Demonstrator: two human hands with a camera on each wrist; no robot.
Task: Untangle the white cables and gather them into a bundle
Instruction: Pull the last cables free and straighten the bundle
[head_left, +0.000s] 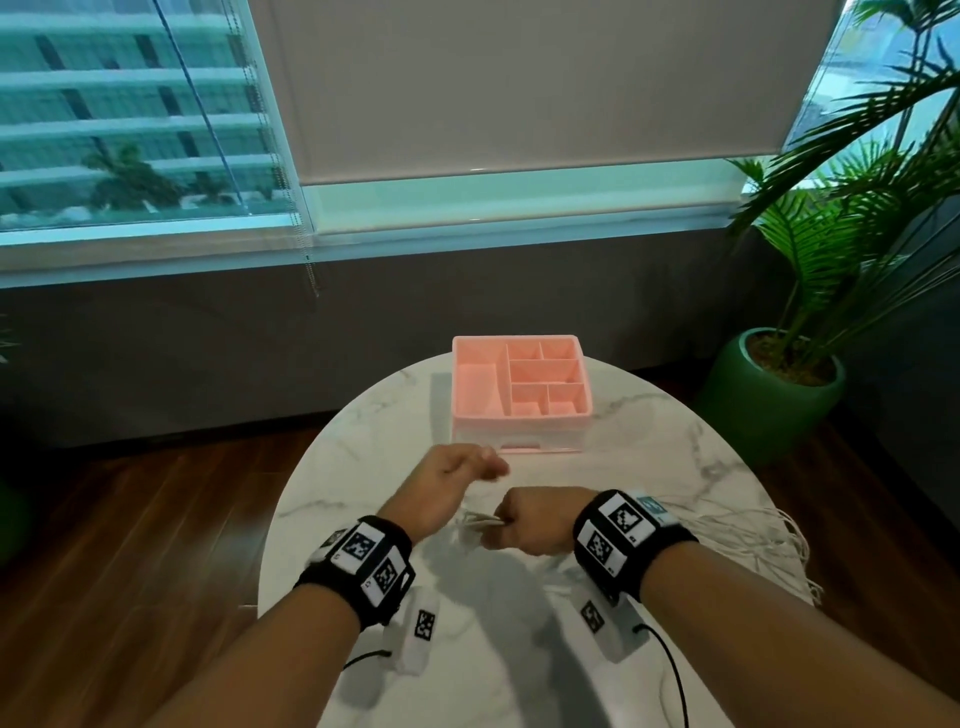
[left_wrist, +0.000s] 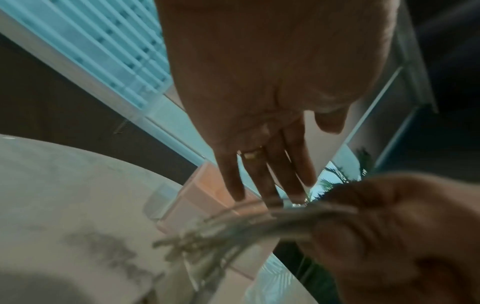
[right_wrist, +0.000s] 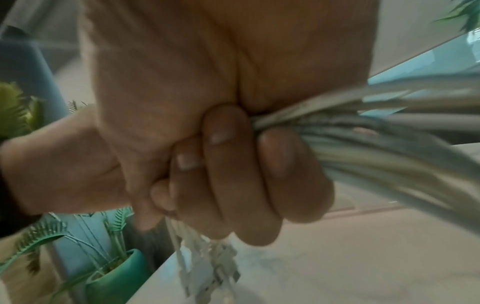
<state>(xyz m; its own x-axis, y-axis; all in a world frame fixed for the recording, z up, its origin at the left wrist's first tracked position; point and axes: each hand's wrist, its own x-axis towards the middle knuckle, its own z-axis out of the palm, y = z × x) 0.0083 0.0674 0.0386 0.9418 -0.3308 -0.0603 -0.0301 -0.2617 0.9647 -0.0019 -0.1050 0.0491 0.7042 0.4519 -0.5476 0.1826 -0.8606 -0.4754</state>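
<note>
Where cables (head_left: 748, 535) trail, marble table (head_left: 363, 467) fronts window (head_left: 130, 114).

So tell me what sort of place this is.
Probably a living room or lounge in a high-rise flat or office: a small round marble table by a big window facing another tower, a potted palm, wooden flooring.

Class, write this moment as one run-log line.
right hand: grips white cables | left hand: open, fingers straight beside cables | loose ends trail over table edge | pink organizer: untouched
</note>
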